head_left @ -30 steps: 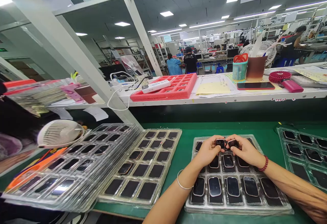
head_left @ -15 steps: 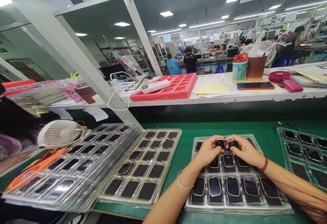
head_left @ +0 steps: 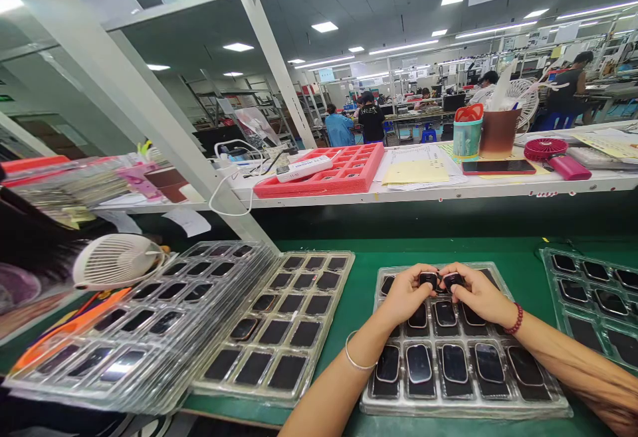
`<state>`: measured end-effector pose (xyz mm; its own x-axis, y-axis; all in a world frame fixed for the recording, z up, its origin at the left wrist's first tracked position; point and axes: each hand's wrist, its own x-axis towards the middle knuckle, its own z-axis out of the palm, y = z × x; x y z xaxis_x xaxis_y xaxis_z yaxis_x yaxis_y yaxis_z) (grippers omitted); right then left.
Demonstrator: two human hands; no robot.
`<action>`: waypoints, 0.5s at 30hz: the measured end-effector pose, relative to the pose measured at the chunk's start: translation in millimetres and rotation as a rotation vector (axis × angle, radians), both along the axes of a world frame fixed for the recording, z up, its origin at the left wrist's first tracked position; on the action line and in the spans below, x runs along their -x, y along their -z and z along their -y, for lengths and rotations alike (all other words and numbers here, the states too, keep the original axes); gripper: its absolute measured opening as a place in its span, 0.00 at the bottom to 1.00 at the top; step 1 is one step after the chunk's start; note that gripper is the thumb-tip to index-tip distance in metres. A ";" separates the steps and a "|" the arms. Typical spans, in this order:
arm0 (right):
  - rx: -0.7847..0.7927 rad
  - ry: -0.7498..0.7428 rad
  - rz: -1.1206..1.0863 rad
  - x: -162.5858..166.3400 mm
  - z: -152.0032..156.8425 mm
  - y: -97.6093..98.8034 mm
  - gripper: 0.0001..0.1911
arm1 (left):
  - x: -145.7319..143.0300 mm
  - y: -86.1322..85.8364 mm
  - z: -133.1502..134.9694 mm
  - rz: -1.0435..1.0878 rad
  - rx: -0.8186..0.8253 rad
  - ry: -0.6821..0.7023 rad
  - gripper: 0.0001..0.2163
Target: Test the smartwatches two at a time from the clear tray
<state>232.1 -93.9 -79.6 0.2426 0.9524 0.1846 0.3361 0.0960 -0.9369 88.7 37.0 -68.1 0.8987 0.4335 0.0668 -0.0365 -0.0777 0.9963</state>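
Both my hands meet over the far rows of a clear plastic tray (head_left: pixel 468 408) that holds smartwatch bodies with dark screens. My left hand (head_left: pixel 409 294) pinches one smartwatch (head_left: pixel 427 279) between thumb and fingers. In my right hand (head_left: pixel 473 291) is a second smartwatch (head_left: pixel 453 280), gripped the same way, close beside the first. Below them more watches (head_left: pixel 445 314) rest in the tray's pockets. My fingers cover part of both held watches and some of the far pockets.
Left of the tray lies another clear tray (head_left: pixel 299 304) with dark pads and a few watches, beside a tall stack of filled trays (head_left: pixel 164 324). A further tray (head_left: pixel 593 291) sits at right. A white fan (head_left: pixel 117 261), a shelf with red foam tray (head_left: pixel 319 181) and cups stand around.
My hands stay almost in place. The two watches in them have tilted and shifted very slightly.
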 end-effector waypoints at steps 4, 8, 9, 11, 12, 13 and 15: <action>0.005 -0.004 0.003 -0.1 0.2 0.2 0.11 | -0.2 0.3 0.0 0.006 0.007 0.007 0.10; 0.020 0.005 -0.001 -0.5 0.7 -0.1 0.11 | -1.5 6.2 -2.3 0.030 0.013 0.012 0.11; 0.008 0.005 0.005 -0.3 0.8 -0.7 0.12 | -1.8 8.3 -3.1 0.031 0.001 0.007 0.13; -0.022 0.008 0.027 0.5 0.7 -2.1 0.14 | -2.3 11.8 -4.4 0.019 -0.019 -0.003 0.18; -0.036 0.012 0.042 0.8 0.6 -2.7 0.15 | -2.4 12.8 -4.9 0.006 -0.023 -0.002 0.19; -0.044 0.016 0.056 1.1 0.5 -3.1 0.15 | -2.3 13.2 -5.2 -0.005 -0.022 -0.001 0.19; -0.048 0.019 0.073 1.3 0.4 -3.4 0.14 | -1.9 12.5 -5.3 -0.017 -0.007 0.004 0.18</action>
